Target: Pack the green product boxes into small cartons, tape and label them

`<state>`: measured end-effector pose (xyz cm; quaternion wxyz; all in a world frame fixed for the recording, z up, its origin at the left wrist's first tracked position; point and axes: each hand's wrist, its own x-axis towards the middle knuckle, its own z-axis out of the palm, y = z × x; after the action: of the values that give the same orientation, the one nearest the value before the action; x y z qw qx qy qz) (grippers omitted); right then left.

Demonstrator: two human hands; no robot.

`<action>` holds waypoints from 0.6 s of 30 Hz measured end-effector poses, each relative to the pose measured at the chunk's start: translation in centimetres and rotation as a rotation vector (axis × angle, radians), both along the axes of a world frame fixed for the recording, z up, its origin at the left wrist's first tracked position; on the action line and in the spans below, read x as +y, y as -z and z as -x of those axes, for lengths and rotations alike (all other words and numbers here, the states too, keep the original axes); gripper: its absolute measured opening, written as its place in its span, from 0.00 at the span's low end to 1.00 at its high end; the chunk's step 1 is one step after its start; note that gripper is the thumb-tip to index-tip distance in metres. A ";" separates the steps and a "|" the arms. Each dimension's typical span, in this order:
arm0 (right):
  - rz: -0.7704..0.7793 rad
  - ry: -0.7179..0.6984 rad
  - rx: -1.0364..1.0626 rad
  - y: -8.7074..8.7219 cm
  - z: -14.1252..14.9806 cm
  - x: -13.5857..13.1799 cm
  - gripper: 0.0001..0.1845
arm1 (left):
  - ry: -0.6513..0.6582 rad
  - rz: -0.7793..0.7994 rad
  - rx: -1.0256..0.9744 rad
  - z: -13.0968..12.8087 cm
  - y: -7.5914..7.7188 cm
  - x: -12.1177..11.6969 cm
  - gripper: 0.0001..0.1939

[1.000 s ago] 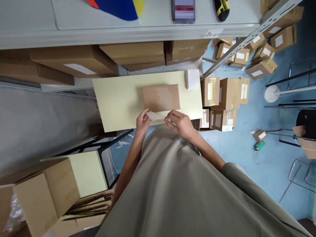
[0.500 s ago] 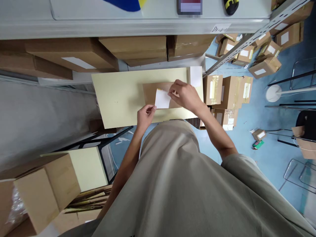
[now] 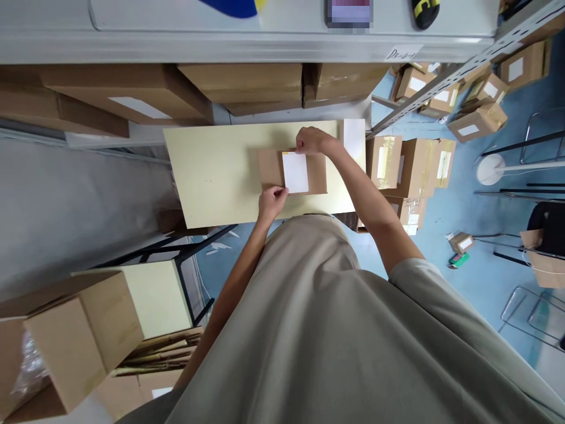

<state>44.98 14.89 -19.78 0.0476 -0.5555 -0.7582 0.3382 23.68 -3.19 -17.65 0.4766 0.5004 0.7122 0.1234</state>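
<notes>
A brown cardboard box point(image 3: 316, 175) lies on the pale yellow table point(image 3: 220, 171) in front of me. Across its top is a white label point(image 3: 295, 173) with a small yellow mark at its far left corner. My left hand point(image 3: 272, 202) pinches the label's near left corner at the box's front edge. At the far edge, my right hand point(image 3: 311, 141) has its fingers curled over the label's far right corner. The label looks straight against the box; whether it lies fully flat, I cannot tell.
A white sheet point(image 3: 354, 136) lies at the table's right end. Behind it, large cartons point(image 3: 247, 85) fill the shelf, under a metal ledge point(image 3: 265, 48). Taped boxes point(image 3: 410, 165) stand on the floor to the right. An open carton point(image 3: 83, 335) is at lower left.
My right hand has moved away from me and slightly left, to the label's far corner. The label has turned from slanted to straight on the box. My left hand has shifted slightly right.
</notes>
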 end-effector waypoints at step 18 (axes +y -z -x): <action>0.069 0.077 -0.050 4.5 1.3 0.6 0.36 | 0.017 0.054 0.111 0.2 1.0 1.3 0.14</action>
<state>43.65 15.47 -24.31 0.0222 -0.5939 -0.7251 0.3480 23.50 -1.94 -18.61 0.4509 0.4993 0.7363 0.0722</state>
